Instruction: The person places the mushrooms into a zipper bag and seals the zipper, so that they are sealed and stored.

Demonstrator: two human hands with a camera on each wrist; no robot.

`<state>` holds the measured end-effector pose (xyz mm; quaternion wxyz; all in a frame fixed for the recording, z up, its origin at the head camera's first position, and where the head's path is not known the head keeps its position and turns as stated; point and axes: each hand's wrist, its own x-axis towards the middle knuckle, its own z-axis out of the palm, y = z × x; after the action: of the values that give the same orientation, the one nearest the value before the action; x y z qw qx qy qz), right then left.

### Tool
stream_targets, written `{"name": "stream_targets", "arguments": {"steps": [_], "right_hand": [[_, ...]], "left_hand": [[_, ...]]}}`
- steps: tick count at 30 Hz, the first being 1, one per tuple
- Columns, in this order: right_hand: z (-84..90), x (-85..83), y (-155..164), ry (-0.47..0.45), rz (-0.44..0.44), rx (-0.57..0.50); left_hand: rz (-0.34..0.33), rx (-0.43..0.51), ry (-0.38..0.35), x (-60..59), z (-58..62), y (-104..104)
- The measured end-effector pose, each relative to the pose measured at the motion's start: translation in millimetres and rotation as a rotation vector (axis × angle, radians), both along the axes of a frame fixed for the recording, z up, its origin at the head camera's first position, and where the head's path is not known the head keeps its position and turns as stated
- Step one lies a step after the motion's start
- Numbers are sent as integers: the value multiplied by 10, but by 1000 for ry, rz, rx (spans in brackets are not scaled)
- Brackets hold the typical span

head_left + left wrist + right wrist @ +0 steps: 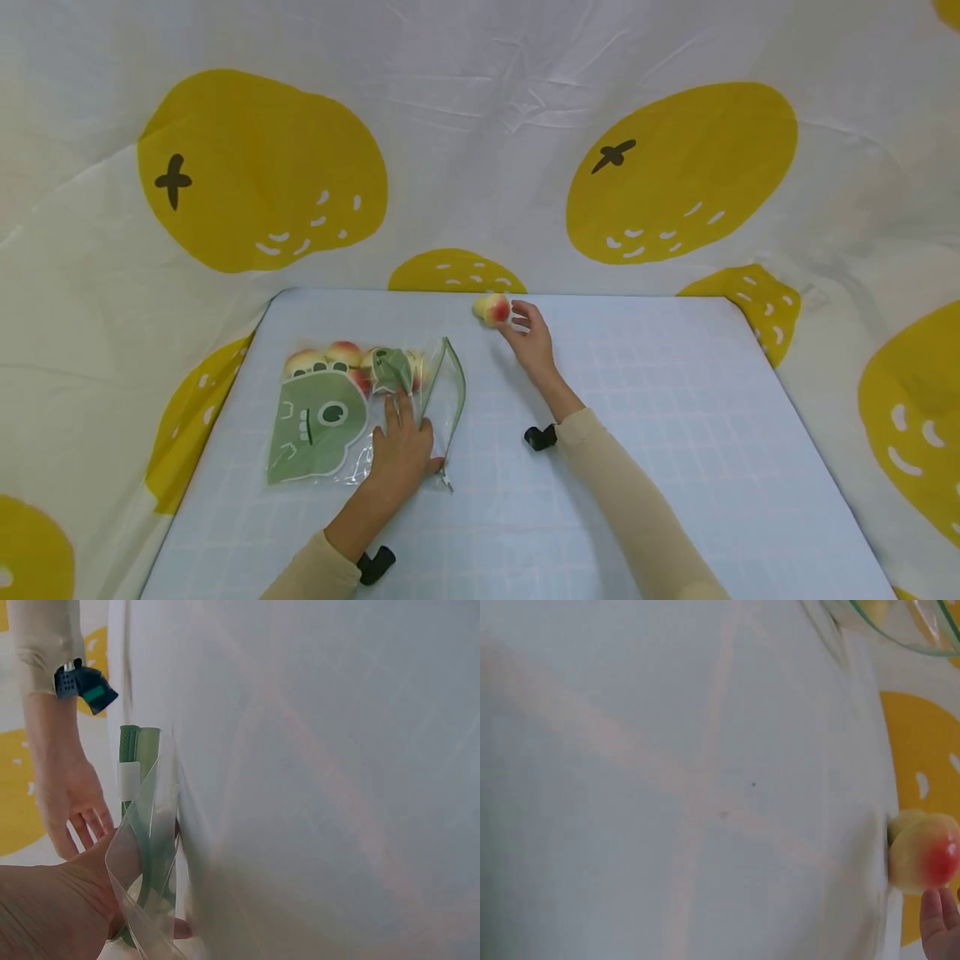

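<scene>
A clear plastic zip bag (318,433) with a green cartoon animal print lies at left, several toy-like peaches (343,352) showing through its far part. Its green-edged mouth (459,387) gapes to the right. My left hand (401,446) rests at the bag with fingers stretched out; in the left wrist view, clear film covers part of that hand (90,881). Near the table's far edge sits a red-blushed peach (498,309) with a yellower one (479,307) against it. My right hand (534,342) reaches the blushed peach, fingers spread and fingertips at its near side.
A pale blue checked cloth (637,483) covers the table. Behind it hangs a white curtain (480,167) with big yellow fruit prints. Black wrist cameras (540,437) sit on both wrists. The bag's edge (907,649) shows at the top of the right wrist view.
</scene>
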<state>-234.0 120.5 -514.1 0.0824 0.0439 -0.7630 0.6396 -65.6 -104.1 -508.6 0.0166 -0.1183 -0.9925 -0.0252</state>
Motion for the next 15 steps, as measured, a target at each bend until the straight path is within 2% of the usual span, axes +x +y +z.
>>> {"name": "stream_targets", "arguments": {"steps": [9,15], "right_hand": [[-164,-227,-96,-70,-49,27],[-192,-327,-164,-99,-70,24]], "left_hand": [[3,1,2,-8,10,3],[5,-6,-8,-10,9,-3]]}}
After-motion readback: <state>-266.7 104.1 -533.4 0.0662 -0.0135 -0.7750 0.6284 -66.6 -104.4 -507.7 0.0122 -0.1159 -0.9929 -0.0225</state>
